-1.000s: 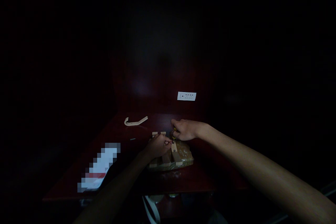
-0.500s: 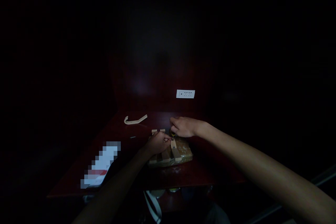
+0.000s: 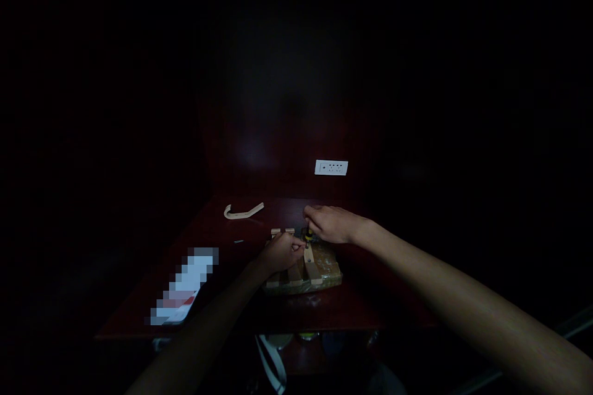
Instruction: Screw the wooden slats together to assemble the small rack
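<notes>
My right hand (image 3: 327,222) is closed round the top of a small screwdriver (image 3: 309,236), dark with a yellow band, which stands upright with its tip on a pale wooden strip (image 3: 313,271). Beside the tip, my left hand (image 3: 283,251) has its fingers pinched at the strip; what they hold, if anything, is too small to make out. Other wooden strips (image 3: 293,275) lie to the left, partly under my left hand. Beneath them all is a brown, tape-wrapped package (image 3: 330,264) on the dark red table (image 3: 213,226).
A curved wooden hook piece (image 3: 243,215) lies at the back left. Nearer are a small thin metal piece (image 3: 238,241) and a blurred-out phone (image 3: 185,290). A white socket panel (image 3: 331,168) is on the wall. A pale strap (image 3: 272,364) hangs below the table edge.
The view has shifted slightly, moving the scene a little to the right. More of the screwdriver shows below my right hand. My left hand stays at the strip.
</notes>
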Motion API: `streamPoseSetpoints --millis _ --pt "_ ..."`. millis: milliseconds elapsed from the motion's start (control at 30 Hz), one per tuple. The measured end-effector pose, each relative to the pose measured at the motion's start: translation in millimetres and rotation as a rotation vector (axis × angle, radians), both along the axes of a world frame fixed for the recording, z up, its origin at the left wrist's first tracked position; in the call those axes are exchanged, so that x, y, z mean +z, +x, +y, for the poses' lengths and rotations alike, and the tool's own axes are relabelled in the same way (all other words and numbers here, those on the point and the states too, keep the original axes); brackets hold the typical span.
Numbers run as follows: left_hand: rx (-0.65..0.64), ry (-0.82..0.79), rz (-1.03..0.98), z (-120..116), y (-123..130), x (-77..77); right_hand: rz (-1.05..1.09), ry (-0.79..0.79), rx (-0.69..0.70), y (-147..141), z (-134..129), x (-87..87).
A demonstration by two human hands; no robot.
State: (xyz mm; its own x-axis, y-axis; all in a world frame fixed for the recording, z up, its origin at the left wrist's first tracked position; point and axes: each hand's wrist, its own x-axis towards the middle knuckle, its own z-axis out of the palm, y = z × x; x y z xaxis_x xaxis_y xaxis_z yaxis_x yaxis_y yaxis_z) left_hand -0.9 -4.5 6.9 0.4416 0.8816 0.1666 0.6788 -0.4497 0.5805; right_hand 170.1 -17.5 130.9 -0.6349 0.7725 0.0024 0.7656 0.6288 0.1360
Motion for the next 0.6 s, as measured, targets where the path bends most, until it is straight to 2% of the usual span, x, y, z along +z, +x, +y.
streamPoseSetpoints --millis 233,433,600 --pt "-0.048 0.055 -0.003 -1 -1 0.4 0.030 0.048 0.002 2 -3 -5.1" --pt "-0.041 0.021 -0.014 -3 0 3.9 0.125 0.033 0.026 9 -7 -12.3" --pt "-0.062 0.048 -0.028 -1 0 -0.6 0.404 0.036 0.160 17 -2 -23.3"
